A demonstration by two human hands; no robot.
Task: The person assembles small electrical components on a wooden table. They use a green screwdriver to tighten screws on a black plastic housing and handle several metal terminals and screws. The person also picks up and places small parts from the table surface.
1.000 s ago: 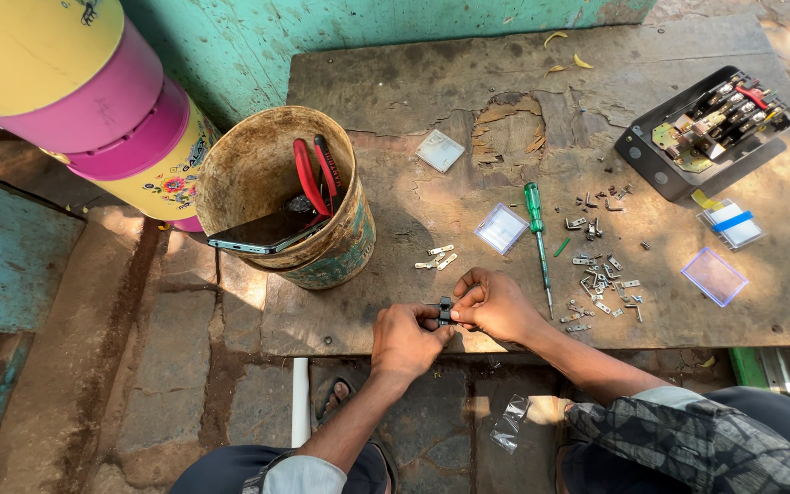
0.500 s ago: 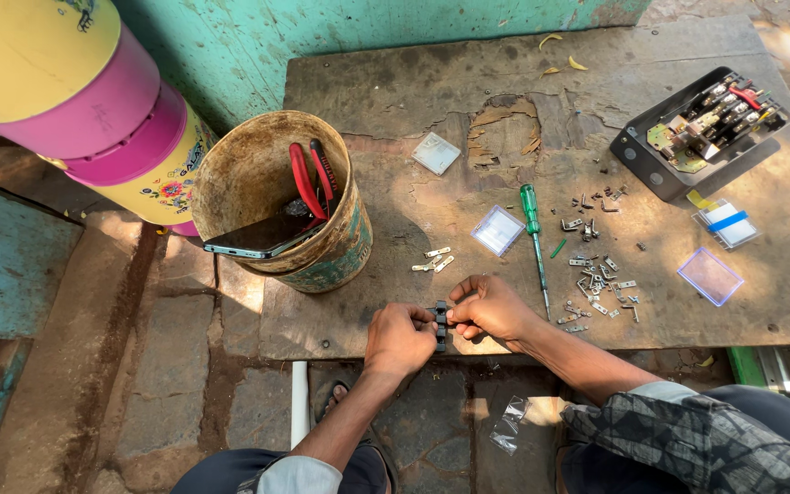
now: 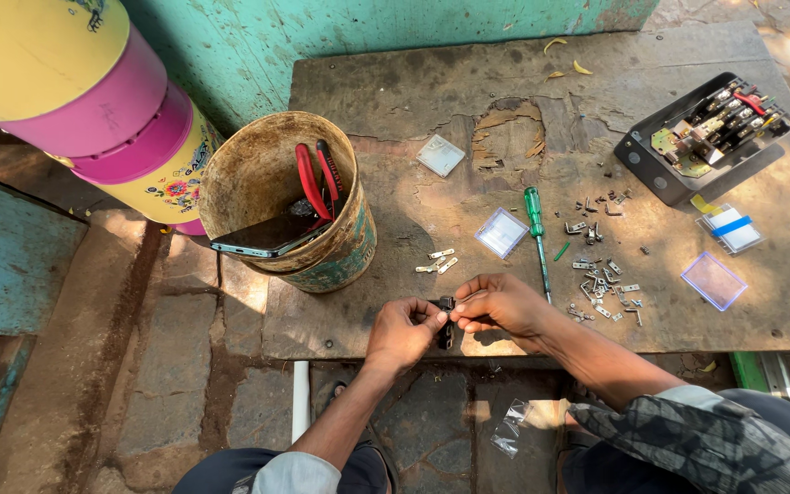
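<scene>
Hands (image 3: 454, 320) together on small black part (image 3: 446, 322) at table (image 3: 395, 82) edge

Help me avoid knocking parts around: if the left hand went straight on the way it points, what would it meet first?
Pointing up-right, the left hand already touches the small dark part held against the right hand, so it meets those first.

I was looking at an outdoor repair spot: a worn wooden board (image 3: 596, 137) on stone paving, a bucket (image 3: 294, 210) holding red-handled pliers (image 3: 314, 178), a green screwdriver (image 3: 536, 229), scattered metal contacts (image 3: 601, 274) and an opened electrical switch box (image 3: 706, 133).
</scene>
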